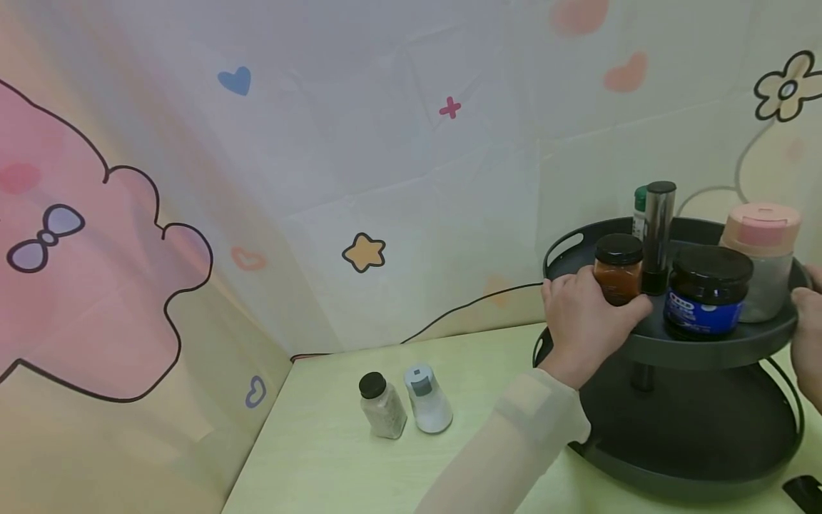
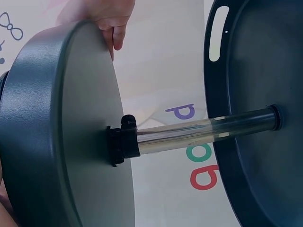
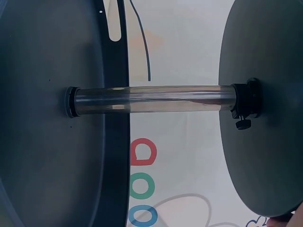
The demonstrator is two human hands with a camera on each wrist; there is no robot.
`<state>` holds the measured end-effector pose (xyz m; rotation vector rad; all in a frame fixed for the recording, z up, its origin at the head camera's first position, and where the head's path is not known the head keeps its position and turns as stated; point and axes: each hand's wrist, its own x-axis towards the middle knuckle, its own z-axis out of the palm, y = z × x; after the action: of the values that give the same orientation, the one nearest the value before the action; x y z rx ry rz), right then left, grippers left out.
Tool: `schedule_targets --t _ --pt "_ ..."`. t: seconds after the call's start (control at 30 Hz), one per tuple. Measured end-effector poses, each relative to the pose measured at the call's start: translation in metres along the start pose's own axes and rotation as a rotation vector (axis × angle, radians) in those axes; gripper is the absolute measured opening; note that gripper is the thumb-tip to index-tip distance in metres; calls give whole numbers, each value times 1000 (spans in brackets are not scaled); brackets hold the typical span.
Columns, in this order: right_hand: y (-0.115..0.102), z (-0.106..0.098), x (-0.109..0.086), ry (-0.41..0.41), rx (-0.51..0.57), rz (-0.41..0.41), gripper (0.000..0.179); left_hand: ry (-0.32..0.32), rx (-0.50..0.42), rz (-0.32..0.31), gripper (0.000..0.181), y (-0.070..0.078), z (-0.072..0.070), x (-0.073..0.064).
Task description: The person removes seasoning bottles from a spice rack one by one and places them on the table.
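Patterned backdrop (image 1: 385,157) | upper tray (image 1: 700,351) between left hand (image 1: 586,320), clamped on it beside brown jar (image 1: 618,275), and right hand (image 1: 810,346), clamped opposite

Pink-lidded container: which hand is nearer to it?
The right hand. It is at the upper tray's rim, just beside the pink-lidded container; the left hand is across, by the brown jar.

Soft, dim light with glints along the pole (image 3: 175,99)
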<state>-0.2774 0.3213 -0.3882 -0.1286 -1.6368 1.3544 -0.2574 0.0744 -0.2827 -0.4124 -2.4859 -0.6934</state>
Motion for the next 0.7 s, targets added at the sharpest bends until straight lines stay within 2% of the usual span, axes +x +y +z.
schedule_targets --t 0.13,0.3,0.5,0.57,0.7 --pt "17 -1 4 13 -40 -23 36 10 -41 6 31 -1 0 0" --pt "26 -1 8 21 -4 -9 33 23 -77 16 30 -2 1 -1" --pt "92 -9 30 18 -65 -40 30 48 -88 35 28 -2 2 -1" --pt "95 -9 31 15 -63 -27 30 60 -89 46 27 -2 2 -1" --pt "73 -7 24 20 -56 -5 31 81 -95 65 27 -2 1 -2"
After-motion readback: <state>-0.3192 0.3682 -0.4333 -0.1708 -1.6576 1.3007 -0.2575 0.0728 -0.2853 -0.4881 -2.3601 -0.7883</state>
